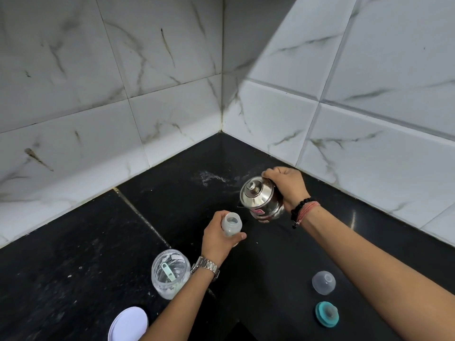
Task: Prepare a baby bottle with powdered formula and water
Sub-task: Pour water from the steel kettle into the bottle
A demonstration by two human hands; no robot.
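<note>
Near the table's (73,254) back corner, the left hand (216,238) wrapped the open bottle (231,226) upright, while the right hand (286,185) gripped the steel kettle (261,198), tilted just beside it. The bottle's mouth looked narrow; I feared a hasty pour would splash water over the fingers.

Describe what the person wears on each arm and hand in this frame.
Both forearms are bare, with no sleeves in view and no gloves. The left wrist carries a silver metal link watch. The right wrist carries a black bead bracelet and, beside it, a band of reddish-orange threads. No rings show on either hand.
</note>
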